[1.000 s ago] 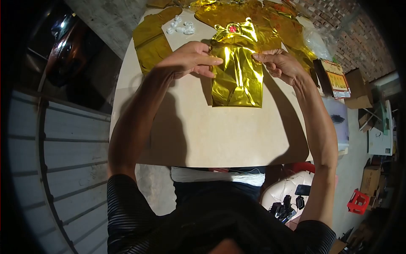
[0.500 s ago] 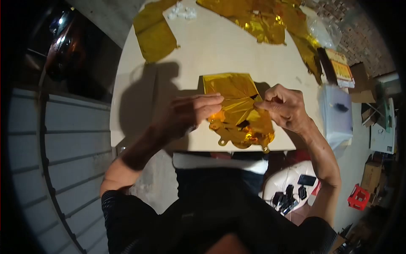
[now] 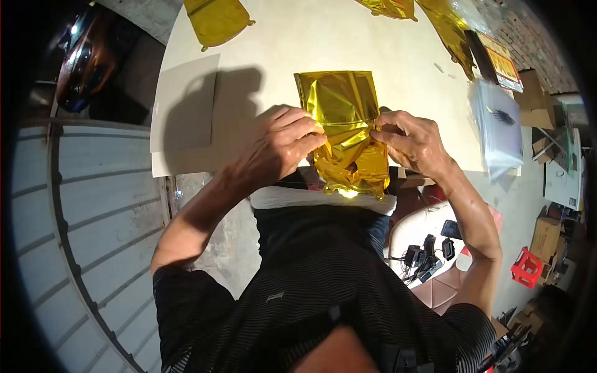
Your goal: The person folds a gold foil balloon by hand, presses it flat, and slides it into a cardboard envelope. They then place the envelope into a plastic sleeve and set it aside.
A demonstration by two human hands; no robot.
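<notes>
A shiny gold foil balloon [image 3: 343,99], flat and creased across its middle, lies at the table's near edge. Its lower part, with small round tabs at the bottom, hangs past that edge toward my waist. My left hand [image 3: 292,142] pinches the balloon's left side at the crease, fingers closed. On the opposite side, my right hand [image 3: 411,140] pinches the right edge between thumb and fingers at about the same height.
More flat gold foil pieces [image 3: 217,22] lie at the far side of the pale table [image 3: 267,56]. Clear plastic bags [image 3: 497,124] and a printed box [image 3: 497,59] sit at the right. A stool seat [image 3: 404,239] holding black devices and cables stands below the table, near a red stool [image 3: 527,267].
The foil balloon has come closer to my body, and its lower part now hangs past the table edge. My left hand has moved from flat fingers to a pinch on its side.
</notes>
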